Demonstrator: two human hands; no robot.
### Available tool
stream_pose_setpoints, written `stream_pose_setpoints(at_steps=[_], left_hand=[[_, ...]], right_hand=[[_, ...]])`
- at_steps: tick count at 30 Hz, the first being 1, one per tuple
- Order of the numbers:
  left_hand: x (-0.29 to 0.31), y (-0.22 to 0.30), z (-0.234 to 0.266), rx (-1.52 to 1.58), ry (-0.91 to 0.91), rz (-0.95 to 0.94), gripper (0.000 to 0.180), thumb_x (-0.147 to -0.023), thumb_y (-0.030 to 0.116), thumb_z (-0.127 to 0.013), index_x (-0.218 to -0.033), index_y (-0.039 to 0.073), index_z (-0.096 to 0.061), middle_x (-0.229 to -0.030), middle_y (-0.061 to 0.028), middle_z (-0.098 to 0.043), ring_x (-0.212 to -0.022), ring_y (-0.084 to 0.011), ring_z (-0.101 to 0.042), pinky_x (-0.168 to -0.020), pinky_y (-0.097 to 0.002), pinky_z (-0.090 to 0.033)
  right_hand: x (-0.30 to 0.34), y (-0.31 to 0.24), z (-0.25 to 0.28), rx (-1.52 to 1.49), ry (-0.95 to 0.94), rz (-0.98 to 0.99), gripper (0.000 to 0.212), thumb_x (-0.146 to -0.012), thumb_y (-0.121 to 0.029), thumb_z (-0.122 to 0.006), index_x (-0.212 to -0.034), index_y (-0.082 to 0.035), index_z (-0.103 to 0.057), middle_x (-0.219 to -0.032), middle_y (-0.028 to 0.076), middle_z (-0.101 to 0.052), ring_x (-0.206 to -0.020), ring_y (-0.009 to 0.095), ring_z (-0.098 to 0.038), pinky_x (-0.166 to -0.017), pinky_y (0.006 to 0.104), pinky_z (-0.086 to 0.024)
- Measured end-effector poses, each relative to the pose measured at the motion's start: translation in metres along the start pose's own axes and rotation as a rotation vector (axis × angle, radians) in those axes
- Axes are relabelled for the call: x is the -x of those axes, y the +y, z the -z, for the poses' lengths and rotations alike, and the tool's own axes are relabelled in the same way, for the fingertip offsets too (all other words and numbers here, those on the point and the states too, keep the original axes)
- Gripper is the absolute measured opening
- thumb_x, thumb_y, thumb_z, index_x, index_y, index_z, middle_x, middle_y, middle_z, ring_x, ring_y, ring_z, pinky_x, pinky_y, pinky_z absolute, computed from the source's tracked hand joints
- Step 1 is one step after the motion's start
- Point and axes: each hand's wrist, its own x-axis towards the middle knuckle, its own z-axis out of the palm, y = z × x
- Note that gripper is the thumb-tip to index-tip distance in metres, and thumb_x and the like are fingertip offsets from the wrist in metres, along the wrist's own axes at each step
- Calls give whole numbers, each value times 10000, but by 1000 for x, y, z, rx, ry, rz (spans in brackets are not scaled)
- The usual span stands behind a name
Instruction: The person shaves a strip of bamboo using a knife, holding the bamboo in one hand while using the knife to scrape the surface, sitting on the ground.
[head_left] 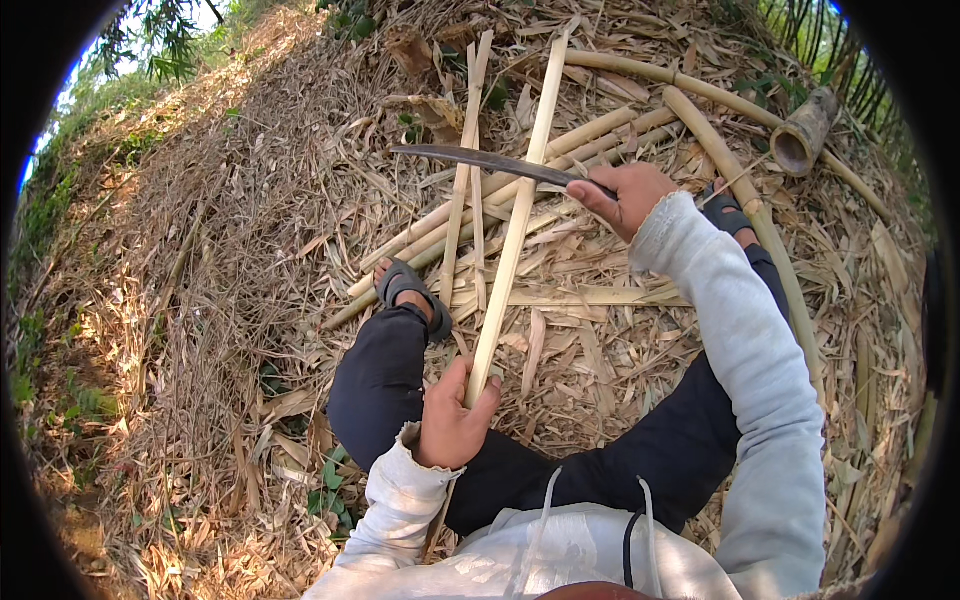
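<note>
My left hand (452, 415) is closed round the near end of a long, pale split bamboo strip (517, 215). The strip slants away from me, its far end a little to the right. In my right hand (630, 198) is the handle of a long knife (480, 159) with a dark, slightly curved blade. That blade points left and crosses over the strip; whether the two touch I cannot tell. My right fingers wrap the handle and hide most of it.
Two thin split strips (465, 180) lie left of the held strip. Several bamboo poles (590, 132) rest beyond my feet. A curved pole (722, 150) runs along my right side, near a thick hollow bamboo piece (803, 135). Dry leaves (250, 230) cover the sloping ground. A cut stump (425, 115) stands ahead.
</note>
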Motion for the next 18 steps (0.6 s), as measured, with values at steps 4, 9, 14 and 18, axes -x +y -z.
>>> stream_pose_setpoints(at_steps=[4, 9, 14, 18], left_hand=[[-4, -5, 0, -9, 9, -11, 126, -887, 85, -631, -951, -12, -582, -618, -43, -561, -544, -62, -471, -503, -255, -401], [3, 2, 4, 19, 6, 22, 96, -896, 71, -609, -943, -8, -579, -598, -7, -540, -543, -39, -446, -493, -240, -382], [5, -10, -1, 75, -41, 29, 92, -904, 77, -604, -937, -4, -578, -598, 10, -521, -541, -33, -421, -483, -233, -355], [4, -8, -4, 158, -1, 45, 98, -906, 81, -604, -935, -9, -577, -604, 16, -515, -547, -28, -414, -488, -226, -346]], right_hand=[[2, -10, -11, -49, -2, -45, 739, -918, -715, -286, -915, -62, -630, -748, 181, -637, -765, 375, -637, -720, 466, -506], [20, -29, -22, 79, 96, 234, 735, -894, -743, -326, -973, -85, -642, -784, 168, -662, -780, 348, -658, -761, 449, -517], [-7, 35, 10, -23, 11, -153, 803, -896, -761, -232, -984, -90, -663, -835, 173, -677, -763, 336, -657, -765, 431, -530], [6, -7, -18, 95, 13, 93, 796, -897, -761, -227, -995, -106, -668, -843, 149, -683, -770, 335, -658, -789, 432, -535]])
